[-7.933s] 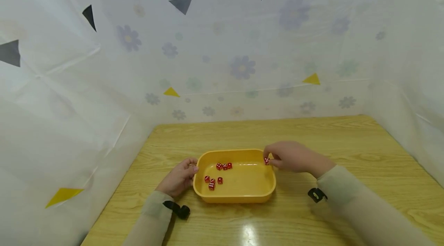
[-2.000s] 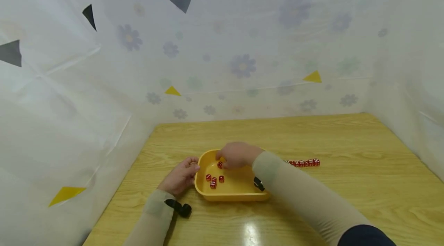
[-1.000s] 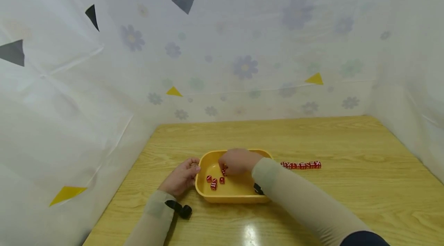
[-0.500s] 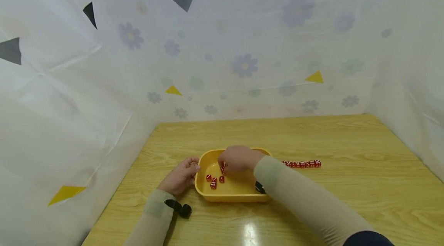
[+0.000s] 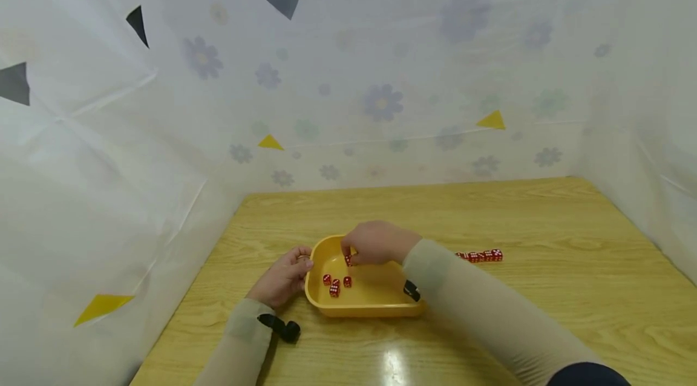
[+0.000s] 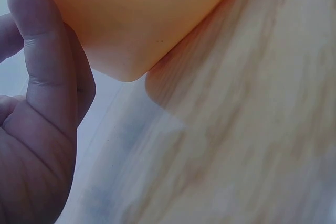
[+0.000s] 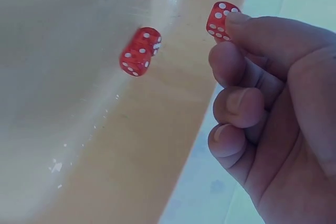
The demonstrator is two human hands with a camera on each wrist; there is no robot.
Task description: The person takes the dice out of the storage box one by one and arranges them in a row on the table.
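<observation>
Flowered white sheeting (image 5: 381, 71) encloses a wooden table (image 5: 544, 222).

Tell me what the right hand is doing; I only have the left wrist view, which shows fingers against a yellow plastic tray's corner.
Observer: The right hand has a pinch grip on one small red die with white pips, over the yellow plastic tray.
Operator: Are there any dice left inside?
Observer: Yes, a cluster of loose red dice lies on the tray floor, towards its left end.
Operator: Are there any outside it?
Observer: A straight row of red dice sits on the wooden table, to the right of the tray.
</observation>
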